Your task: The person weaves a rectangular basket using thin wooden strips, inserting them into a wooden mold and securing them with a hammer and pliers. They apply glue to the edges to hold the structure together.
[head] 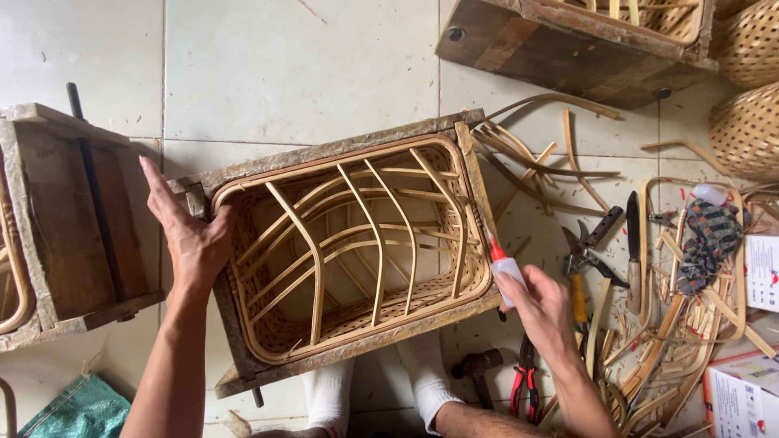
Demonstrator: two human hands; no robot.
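Setting: we looked straight down on a tiled floor [300, 65], where a woven cane basket [349, 243] sat inside a rough wooden mould frame [324, 154] between our feet in white socks [329, 397].
Left hand: our left hand [191, 235] lay flat on the frame's left end, its fingers [158, 191] held straight and close together, gripping nothing, the heel of the palm touching the basket rim.
Right hand: our right hand [544, 304] pinched a small glue bottle [505, 266], the fingers wrapped round its white body, the red nozzle tilted up toward the basket's right rim.
Step in hand: we judged this to be gluing along the right rim, with the left hand steadying the mould.
Next move: we judged that it called for the nozzle tip to meet the joint between rim and ribs, with a gentle squeeze and the frame kept from shifting.
Nearby tools: pliers with red handles [523, 377], a hammer [475, 365], shears [588, 243] and a knife [633, 251] lay on the floor beside the right hand.
Surroundings: loose cane strips [527, 162], 2 further wooden moulds [73, 219] and finished baskets [746, 130] lay well apart from the work.
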